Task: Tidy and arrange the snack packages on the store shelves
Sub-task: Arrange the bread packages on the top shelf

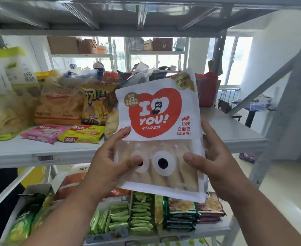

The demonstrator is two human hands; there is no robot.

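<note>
I hold the bread bag (pixel 159 132) upright at the centre of the frame, in front of the middle shelf (pixel 235 132), printed face toward me. It touches no shelf; my two hands carry all its weight.

Grip state: my left hand (pixel 110 162) grips the bag's left edge, thumb pressed on the clear window low on the front, fingers curled behind, with one fingertip showing at the edge higher up. My right hand (pixel 215 164) grips the right edge, thumb on the front at about the same height, fingers wrapped behind. Both grips sit on the lower half, so the upper half stands free above my hands.

Risks, as I judge them:
- The bag is soft and tall. If I release one side early, the top could fold over and the bag swing out of the other hand.
- Thumb pressure on the window could squash the rolls inside.
- The middle shelf is crowded toward the left of the frame. A careless push there could knock over the yellow chip bag (pixel 97 103) or shove the pink wafer pack (pixel 45 133) and yellow wafer pack (pixel 82 134) toward the front edge.
- The bare stretch of shelf at centre right looks the safer target, near the red bag (pixel 206 89).
</note>
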